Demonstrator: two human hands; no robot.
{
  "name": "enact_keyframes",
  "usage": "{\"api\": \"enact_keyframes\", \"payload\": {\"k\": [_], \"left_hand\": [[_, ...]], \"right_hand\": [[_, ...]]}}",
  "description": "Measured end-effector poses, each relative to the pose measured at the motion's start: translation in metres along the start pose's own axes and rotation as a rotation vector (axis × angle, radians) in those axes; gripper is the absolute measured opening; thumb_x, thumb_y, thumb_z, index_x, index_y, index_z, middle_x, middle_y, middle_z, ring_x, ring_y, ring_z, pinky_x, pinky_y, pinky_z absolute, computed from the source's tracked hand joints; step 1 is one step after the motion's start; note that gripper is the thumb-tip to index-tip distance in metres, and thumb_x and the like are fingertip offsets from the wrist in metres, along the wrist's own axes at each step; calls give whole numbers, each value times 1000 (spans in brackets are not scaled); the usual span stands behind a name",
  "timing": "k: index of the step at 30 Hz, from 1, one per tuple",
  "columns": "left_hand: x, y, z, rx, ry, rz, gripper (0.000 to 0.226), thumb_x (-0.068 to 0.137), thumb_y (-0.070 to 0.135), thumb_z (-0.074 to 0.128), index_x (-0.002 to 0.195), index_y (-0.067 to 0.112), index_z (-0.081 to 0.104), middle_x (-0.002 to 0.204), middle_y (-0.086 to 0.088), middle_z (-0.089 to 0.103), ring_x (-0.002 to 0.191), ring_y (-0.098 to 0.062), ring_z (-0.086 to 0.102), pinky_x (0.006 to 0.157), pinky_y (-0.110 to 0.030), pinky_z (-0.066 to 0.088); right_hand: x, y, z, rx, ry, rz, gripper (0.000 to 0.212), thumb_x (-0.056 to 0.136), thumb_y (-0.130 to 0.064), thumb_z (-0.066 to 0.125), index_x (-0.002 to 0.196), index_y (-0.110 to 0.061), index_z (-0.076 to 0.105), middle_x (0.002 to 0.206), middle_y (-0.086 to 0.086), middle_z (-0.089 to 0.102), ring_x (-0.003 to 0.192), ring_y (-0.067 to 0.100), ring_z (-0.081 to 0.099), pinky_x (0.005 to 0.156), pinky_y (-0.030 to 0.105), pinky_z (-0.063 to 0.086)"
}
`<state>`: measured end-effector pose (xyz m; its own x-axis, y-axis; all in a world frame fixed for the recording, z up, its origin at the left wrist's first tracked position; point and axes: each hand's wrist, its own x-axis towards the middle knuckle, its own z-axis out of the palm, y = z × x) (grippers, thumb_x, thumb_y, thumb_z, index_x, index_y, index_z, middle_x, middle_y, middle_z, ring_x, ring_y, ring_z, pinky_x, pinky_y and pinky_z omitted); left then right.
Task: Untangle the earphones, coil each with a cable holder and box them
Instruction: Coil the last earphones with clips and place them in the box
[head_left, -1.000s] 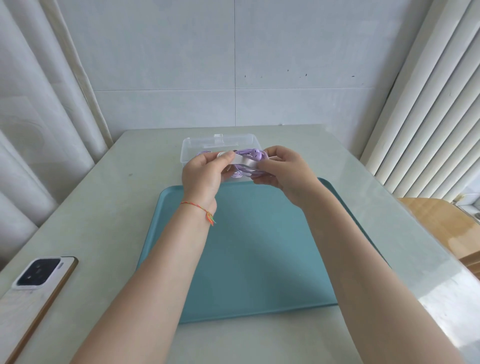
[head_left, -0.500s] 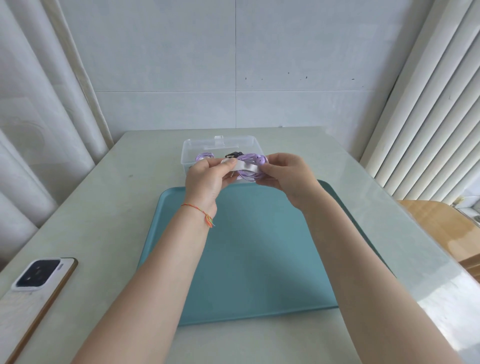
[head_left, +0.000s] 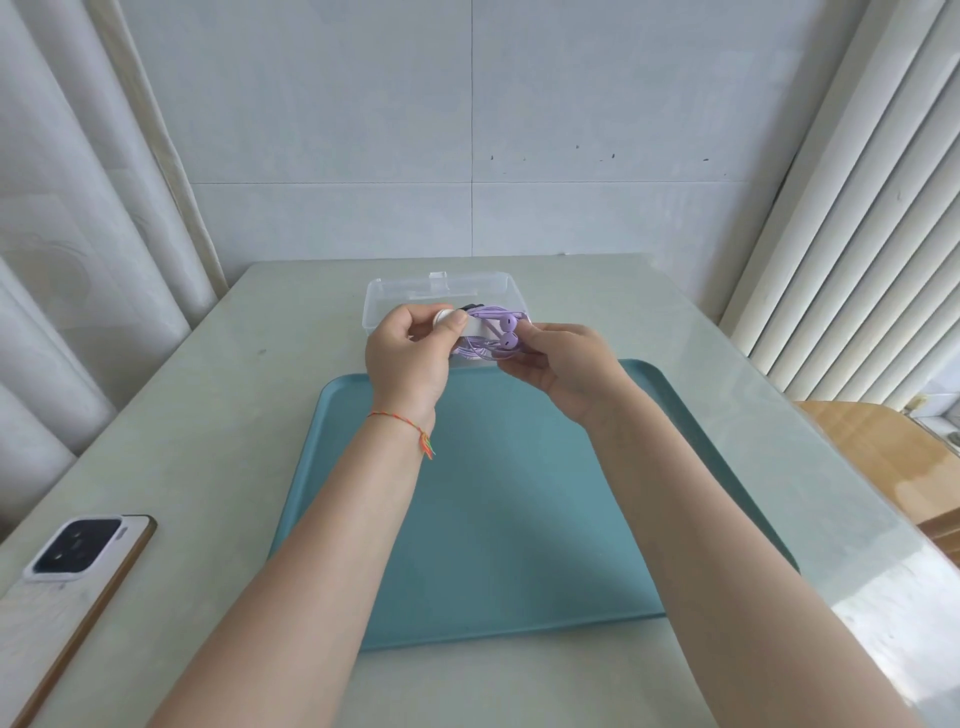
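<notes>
Head view: pale green tabletop (head_left: 218, 415) runs back to a tiled wall, with curtains on the left and vertical blinds on the right. A teal tray (head_left: 467, 519) lies flat on the tabletop in the centre, bare where it shows between the forearms. A phone (head_left: 72, 577) lies face down near the left front edge, camera block toward the wall. A clear plastic box (head_left: 441, 288) sits on the tabletop just beyond the far rim of the tray, lid off; something dark shows inside, too small to identify.

Both hands are raised in front of the box, above the tray's far edge. Left hand (head_left: 410, 358) pinches a white cable holder (head_left: 457, 322) between thumb and fingers; a thin coloured string bracelet (head_left: 410, 423) circles that wrist. Right hand (head_left: 563, 364) grips a bundle of purple earphones (head_left: 498, 338), loops of cord gathered under the fingers, two earbuds showing at the top. Holder and earphones touch between the two hands. Cannot tell whether the holder is fastened around the cord.
</notes>
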<state>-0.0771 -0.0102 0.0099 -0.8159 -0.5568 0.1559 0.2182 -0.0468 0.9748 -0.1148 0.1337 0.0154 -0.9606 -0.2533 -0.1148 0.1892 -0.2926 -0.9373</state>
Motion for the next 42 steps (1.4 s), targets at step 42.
{"api": "enact_keyframes", "payload": {"k": [42], "left_hand": [[10,4,-5,-235,-147,-235,11,90,6,63,80,5,68,77,-8,68,70,-20,66,64,-24,56]], "right_hand": [[-2,-3,1,-101,23,-102,12,92,-10,62,95,-2,68,80,10,67,75,22,65,79,31,57]]}}
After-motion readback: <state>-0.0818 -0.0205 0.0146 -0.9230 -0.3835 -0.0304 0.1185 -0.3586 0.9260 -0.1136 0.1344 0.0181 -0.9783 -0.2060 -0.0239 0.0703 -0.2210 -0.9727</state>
